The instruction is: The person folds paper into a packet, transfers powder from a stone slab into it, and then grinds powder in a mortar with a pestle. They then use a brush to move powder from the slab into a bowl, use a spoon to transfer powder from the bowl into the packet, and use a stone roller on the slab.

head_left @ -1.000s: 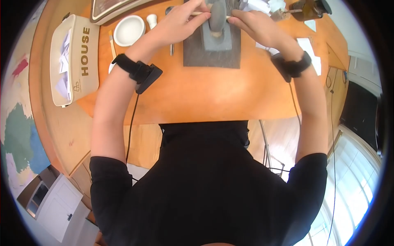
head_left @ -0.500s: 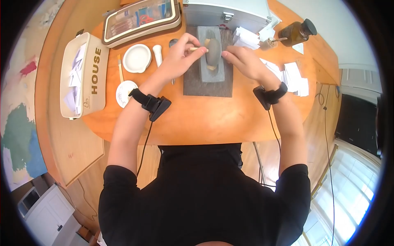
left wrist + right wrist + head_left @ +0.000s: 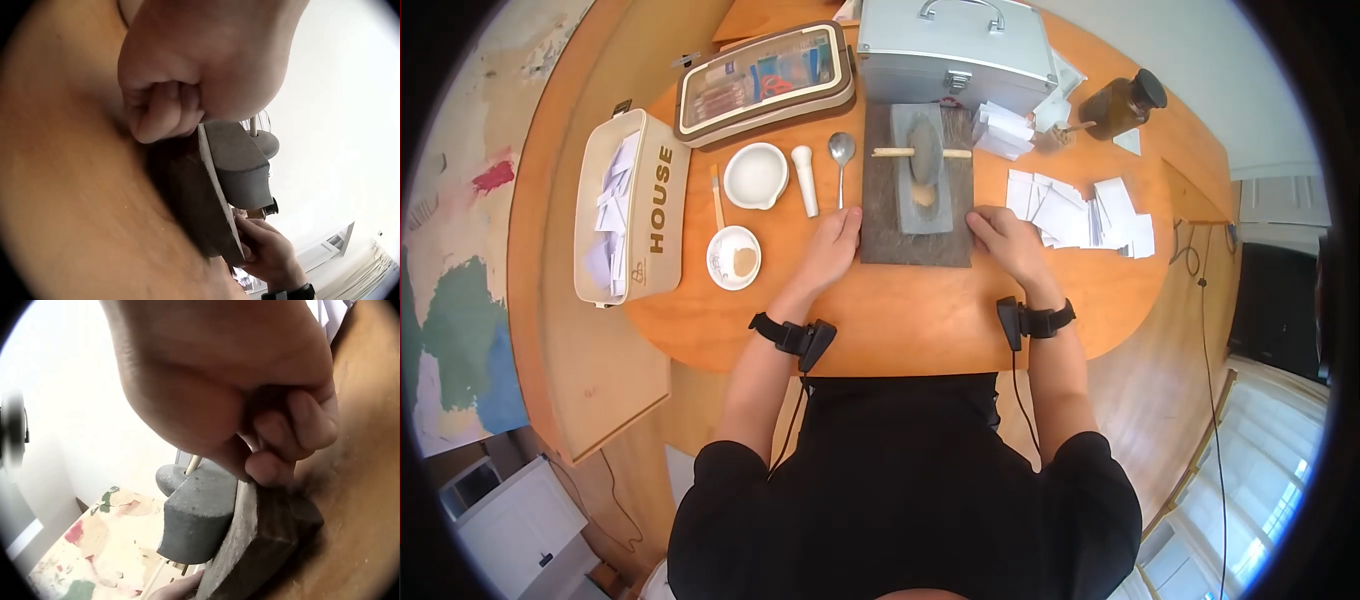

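A grey stone grinding trough point(image 3: 943, 212) stands on a dark rectangular slab point(image 3: 882, 235). Inside it rests an upright grinding wheel point(image 3: 924, 150), with a light wooden axle point(image 3: 890, 153) sticking out on both sides. Tan powder point(image 3: 923, 196) lies in the trough in front of the wheel. At the slab's left edge my left hand point(image 3: 832, 250) grips it near the front, fingers curled. My right hand point(image 3: 1006, 242) holds the opposite edge. Both wrist views show the curled fingers right at the slab's side, with the trough point(image 3: 197, 522) on top.
Left of the slab are a spoon point(image 3: 841, 150), a pestle point(image 3: 804, 180), a white mortar point(image 3: 756, 176), a small dish point(image 3: 733, 258) with powder and a brush point(image 3: 718, 200). A metal case point(image 3: 950, 50) stands behind. Paper pieces point(image 3: 1050, 205) and a brown jar point(image 3: 1115, 108) are right.
Both hands have let go of the wheel's axle and moved toward the body, onto the slab's side edges. The wheel now stays in the trough untouched. The head view has shifted.
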### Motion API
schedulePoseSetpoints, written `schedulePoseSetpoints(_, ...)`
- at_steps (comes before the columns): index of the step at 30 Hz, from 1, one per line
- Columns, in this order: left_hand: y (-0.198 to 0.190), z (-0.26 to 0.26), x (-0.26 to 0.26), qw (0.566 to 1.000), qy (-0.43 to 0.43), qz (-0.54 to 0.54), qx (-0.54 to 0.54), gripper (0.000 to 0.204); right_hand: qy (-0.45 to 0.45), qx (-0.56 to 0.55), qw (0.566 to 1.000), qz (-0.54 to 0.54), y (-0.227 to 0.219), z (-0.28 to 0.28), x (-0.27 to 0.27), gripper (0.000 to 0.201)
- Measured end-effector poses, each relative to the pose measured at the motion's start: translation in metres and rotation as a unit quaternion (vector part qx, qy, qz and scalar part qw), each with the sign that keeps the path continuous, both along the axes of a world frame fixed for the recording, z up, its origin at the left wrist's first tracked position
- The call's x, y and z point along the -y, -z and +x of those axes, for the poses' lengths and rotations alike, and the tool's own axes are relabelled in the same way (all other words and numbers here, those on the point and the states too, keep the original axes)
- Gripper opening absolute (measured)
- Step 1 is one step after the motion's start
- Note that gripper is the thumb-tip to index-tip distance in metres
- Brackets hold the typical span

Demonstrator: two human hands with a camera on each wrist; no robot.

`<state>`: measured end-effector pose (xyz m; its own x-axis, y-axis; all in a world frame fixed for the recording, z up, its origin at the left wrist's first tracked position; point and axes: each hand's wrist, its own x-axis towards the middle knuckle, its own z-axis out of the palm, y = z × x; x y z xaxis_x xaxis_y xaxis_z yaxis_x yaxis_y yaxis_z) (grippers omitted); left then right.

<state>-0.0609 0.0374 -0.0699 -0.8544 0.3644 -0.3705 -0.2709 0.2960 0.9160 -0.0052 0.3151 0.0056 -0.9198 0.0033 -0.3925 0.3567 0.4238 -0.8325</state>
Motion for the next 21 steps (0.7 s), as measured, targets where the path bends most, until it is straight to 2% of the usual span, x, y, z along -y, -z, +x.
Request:
schedulePoseSetpoints(3, -0.006, 0.010, -0.006, 0.999, -0.030, -0.034, -0.021, 0.041, 0.018, 0.001, 1.000, -0.020, 0.005, 0.005, 0.002, 0.039)
schedulePoseSetpoints(6, 0.002, 0.025, -0.001, 1.000, -0.026, 0.000, -0.004, 0.041, 0.004, -0.003, 0.998, -0.058, 0.021, 0.017, -0.005, 0.038)
schedulePoseSetpoints(8, -0.003, 0.040, 0.005, 1.000, -0.008, 0.002, -0.002, 0.040, -0.004, 0.010, 0.995, -0.095, 0.018, 0.031, -0.004, 0.037)
schedulePoseSetpoints(14, -0.031, 0.069, 0.031, 0.994, 0.096, -0.043, -0.026, 0.037, -0.029, 0.054, 0.992, -0.109, 0.019, 0.071, 0.002, 0.033)
schedulePoseSetpoints(15, -0.033, 0.072, 0.033, 0.992, 0.113, -0.045, -0.037, 0.036, -0.047, 0.054, 0.994, -0.084, 0.016, 0.073, -0.001, 0.030)
schedulePoseSetpoints(17, -0.044, 0.077, 0.032, 0.997, 0.068, -0.038, -0.027, 0.038, -0.083, 0.051, 0.995, -0.033, 0.002, 0.072, -0.007, 0.026)
schedulePoseSetpoints(18, -0.048, 0.079, 0.032, 0.998, 0.044, -0.035, -0.023, 0.039, -0.036, 0.001, 0.999, -0.016, -0.001, 0.069, -0.011, 0.024)
schedulePoseSetpoints(20, -0.050, 0.076, 0.036, 0.997, 0.064, -0.037, -0.030, 0.037, 0.060, -0.099, 0.993, 0.019, -0.009, 0.051, -0.019, 0.022)
schedulePoseSetpoints(21, -0.051, 0.075, 0.037, 0.996, 0.075, -0.037, -0.034, 0.037, 0.040, -0.132, 0.990, 0.033, -0.022, 0.036, -0.021, 0.022)
